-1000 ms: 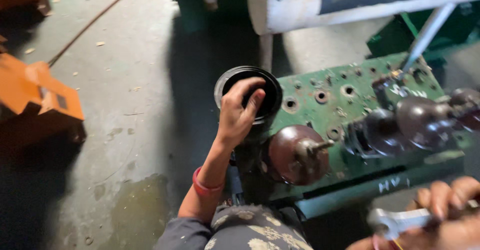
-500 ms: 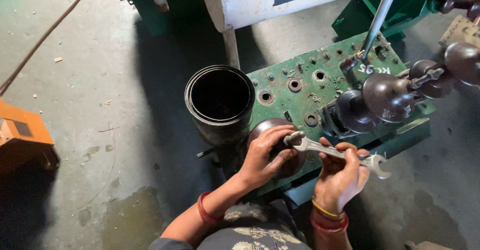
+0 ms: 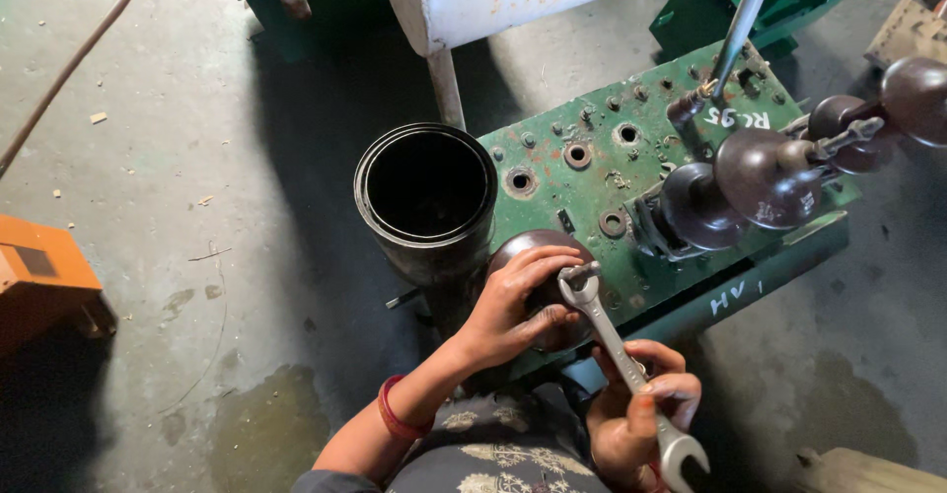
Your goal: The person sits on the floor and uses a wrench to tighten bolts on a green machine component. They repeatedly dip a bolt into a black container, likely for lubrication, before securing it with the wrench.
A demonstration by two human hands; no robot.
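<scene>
— Gripped around the shank, was it? How did the right hand (image 3: 631,409) have the spanner (image 3: 619,355)?

— Fingers curled shut around the lower shaft, thumb on top, with the open jaw end sticking out below the fist. The ring end lay up beyond the knuckles, set on something at the top of the brown insulator (image 3: 541,274); I judged that to be its stud or nut, though the fitting itself was hidden by the tool head.

— And the left hand (image 3: 508,306)?

— Spread wide and cupped over that same insulator, fingertips pressed on its dome, just beside the spanner's ring end. That looked like bracing: holding the dome so it would not turn with the tool. The palm covered most of it, so how firmly it bore down I could not tell.

— Where did that sit against the rest?

— The insulator stood at the near edge of the green cover plate (image 3: 592,197), which carried bolt holes farther out from the hands. To the left of the grip, touching or nearly touching the plate, stood a black open cylinder (image 3: 426,197), empty as far as its dark inside showed. To the right and farther away, three more brown insulators (image 3: 760,173) lay tilted in a row, well apart from both hands. A white drum (image 3: 473,0) stood beyond on the concrete floor (image 3: 178,207).
</scene>
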